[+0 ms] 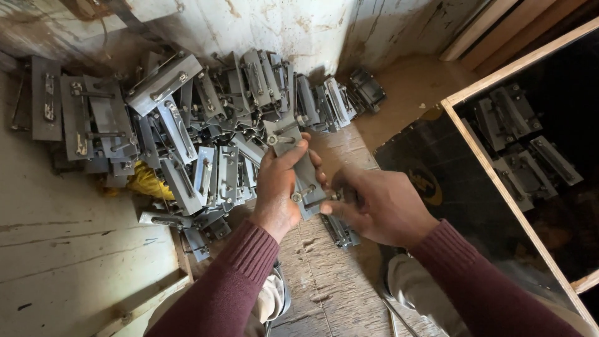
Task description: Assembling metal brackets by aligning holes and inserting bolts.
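Centrally, hands: left hand clasps the grey metal latch plate at mid-frame; right hand pinches its lower end
Pile: more grey latch plates heaped upper left, against the stained wall
Crate: dark wooden-framed box at right

Both hands grip a grey metal bracket, apparently bolted.

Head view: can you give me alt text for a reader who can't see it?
Two hands in maroon sleeves hold one grey metal bracket: the left hand grips its side, the right hand pinches its lower end. Behind lies a heap of similar brackets against a stained wall, with a yellow cloth beneath.
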